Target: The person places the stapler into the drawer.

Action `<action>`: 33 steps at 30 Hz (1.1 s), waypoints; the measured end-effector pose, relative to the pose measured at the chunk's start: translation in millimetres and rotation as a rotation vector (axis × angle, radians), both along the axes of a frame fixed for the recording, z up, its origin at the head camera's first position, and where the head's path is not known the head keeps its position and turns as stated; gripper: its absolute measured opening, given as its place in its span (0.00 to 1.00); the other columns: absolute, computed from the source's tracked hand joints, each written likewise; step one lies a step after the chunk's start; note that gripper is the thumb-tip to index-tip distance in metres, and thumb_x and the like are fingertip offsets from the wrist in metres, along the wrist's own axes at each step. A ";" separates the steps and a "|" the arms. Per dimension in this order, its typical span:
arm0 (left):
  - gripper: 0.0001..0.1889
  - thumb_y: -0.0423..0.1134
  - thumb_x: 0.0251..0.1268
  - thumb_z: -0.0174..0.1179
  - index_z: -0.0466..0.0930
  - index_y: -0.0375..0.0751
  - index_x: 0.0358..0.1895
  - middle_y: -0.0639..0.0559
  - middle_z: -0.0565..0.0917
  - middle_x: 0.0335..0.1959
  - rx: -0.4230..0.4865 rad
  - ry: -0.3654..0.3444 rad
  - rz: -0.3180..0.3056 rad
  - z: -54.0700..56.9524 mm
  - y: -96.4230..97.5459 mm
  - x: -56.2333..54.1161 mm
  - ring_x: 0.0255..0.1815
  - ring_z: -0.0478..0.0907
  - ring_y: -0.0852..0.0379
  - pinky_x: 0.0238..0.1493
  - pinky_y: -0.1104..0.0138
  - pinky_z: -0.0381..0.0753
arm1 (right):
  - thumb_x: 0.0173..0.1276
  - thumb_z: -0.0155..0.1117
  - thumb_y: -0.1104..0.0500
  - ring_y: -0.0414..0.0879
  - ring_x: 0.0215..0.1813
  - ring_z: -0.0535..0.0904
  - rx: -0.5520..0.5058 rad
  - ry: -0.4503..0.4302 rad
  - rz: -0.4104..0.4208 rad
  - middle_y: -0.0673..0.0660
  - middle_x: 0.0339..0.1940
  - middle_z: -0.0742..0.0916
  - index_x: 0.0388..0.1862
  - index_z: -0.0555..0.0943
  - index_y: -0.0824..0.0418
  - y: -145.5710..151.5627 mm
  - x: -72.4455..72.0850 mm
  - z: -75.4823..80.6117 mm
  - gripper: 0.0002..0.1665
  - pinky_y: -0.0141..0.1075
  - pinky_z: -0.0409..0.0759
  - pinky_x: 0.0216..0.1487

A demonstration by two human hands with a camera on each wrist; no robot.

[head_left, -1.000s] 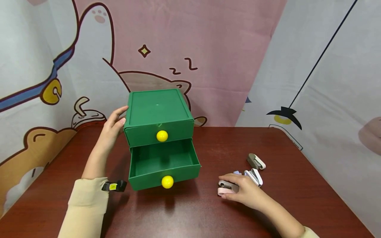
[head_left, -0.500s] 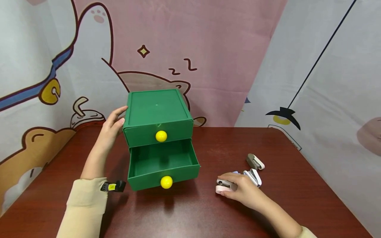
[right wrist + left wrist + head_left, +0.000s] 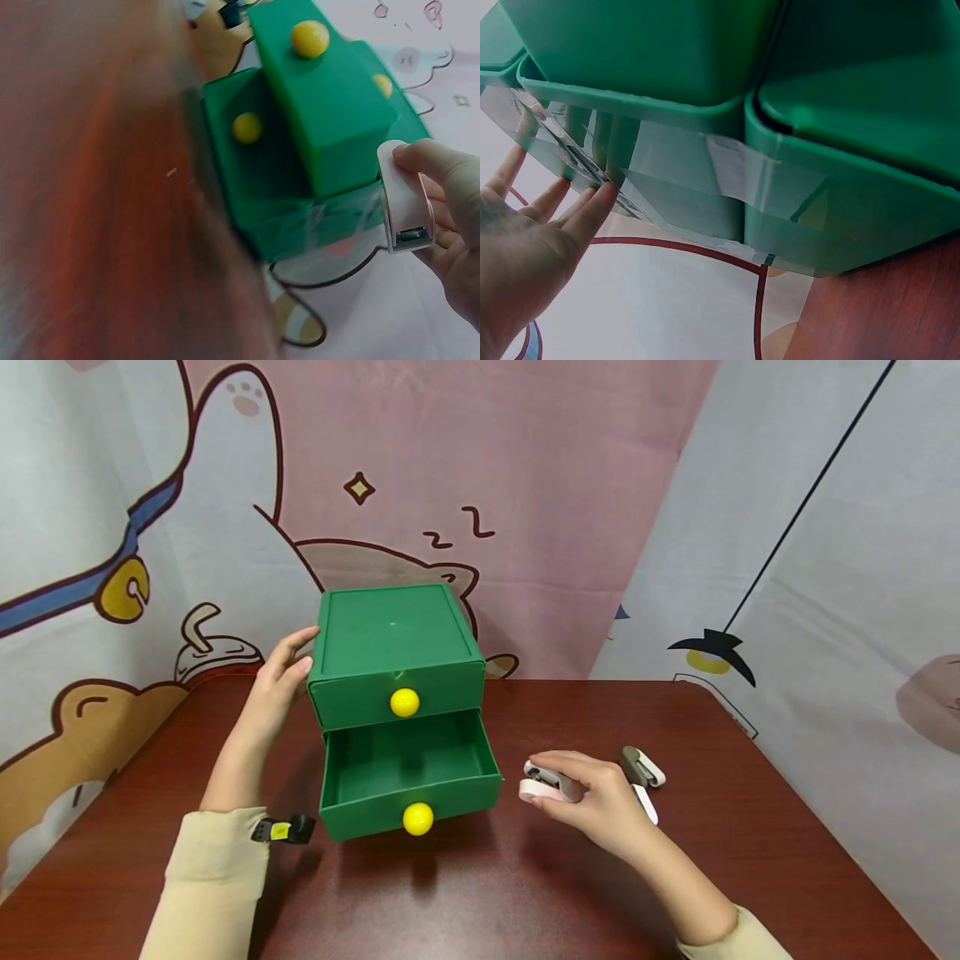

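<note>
My right hand point(image 3: 600, 793) pinches a small pale pink and white stapler point(image 3: 542, 791) between thumb and fingers. In the right wrist view, the thumb lies on the stapler's point(image 3: 405, 191) flat side, its staple end facing the camera. Just to the left stands a green drawer cabinet point(image 3: 397, 631) with yellow knobs. One bare-bottomed drawer point(image 3: 408, 760) is pulled out below the top one. My left hand point(image 3: 276, 685) rests its extended fingers against the cabinet's left side. The left wrist view shows those fingertips point(image 3: 604, 191) at the clear-taped wall.
To the right, a taupe and white stapler point(image 3: 642, 767) lies on the brown table point(image 3: 720, 827). A white stapler point(image 3: 647, 804) is partly hidden behind my right hand. A printed cloth point(image 3: 555, 527) hangs behind. By the left sleeve is a black strap point(image 3: 283, 830).
My right hand has lifted the pink and white stapler and carried it up and left toward the pulled-out drawer. The left hand keeps its place on the cabinet.
</note>
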State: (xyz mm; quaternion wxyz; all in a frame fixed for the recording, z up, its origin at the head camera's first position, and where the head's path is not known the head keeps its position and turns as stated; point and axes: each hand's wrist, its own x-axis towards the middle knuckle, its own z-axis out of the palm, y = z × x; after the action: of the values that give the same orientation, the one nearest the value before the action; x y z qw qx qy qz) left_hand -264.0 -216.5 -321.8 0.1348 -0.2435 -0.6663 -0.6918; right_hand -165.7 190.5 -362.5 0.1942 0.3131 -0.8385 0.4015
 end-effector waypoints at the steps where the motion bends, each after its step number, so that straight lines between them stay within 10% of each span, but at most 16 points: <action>1: 0.23 0.36 0.74 0.45 0.63 0.37 0.70 0.48 0.72 0.56 0.002 0.000 -0.001 0.0 0.2 -0.2 0.55 0.73 0.57 0.48 0.72 0.75 | 0.51 0.77 0.65 0.43 0.50 0.80 -0.013 0.009 0.007 0.48 0.49 0.85 0.50 0.85 0.57 -2.5 -0.7 3.7 0.24 0.26 0.76 0.47; 14: 0.23 0.36 0.74 0.45 0.63 0.36 0.70 0.48 0.72 0.57 0.001 0.005 -0.003 0.1 0.4 -0.9 0.56 0.72 0.57 0.47 0.72 0.75 | 0.49 0.77 0.70 0.47 0.50 0.80 -0.173 0.060 0.088 0.55 0.49 0.85 0.50 0.84 0.64 -39.7 -2.8 43.8 0.26 0.28 0.77 0.44; 33: 0.23 0.36 0.75 0.45 0.62 0.36 0.70 0.49 0.70 0.58 -0.003 0.002 -0.007 0.6 -0.3 0.0 0.58 0.70 0.57 0.48 0.72 0.75 | 0.54 0.76 0.63 0.42 0.52 0.79 -0.219 -0.074 0.154 0.51 0.50 0.85 0.52 0.84 0.61 -83.5 -31.3 44.9 0.24 0.39 0.80 0.48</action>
State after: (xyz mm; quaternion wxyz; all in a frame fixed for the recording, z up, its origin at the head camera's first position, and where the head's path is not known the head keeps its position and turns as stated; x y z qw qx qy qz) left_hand -264.0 -216.8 -321.2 0.1329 -0.2468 -0.6665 -0.6908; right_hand -197.0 107.0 -317.6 0.1647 0.3385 -0.7696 0.5157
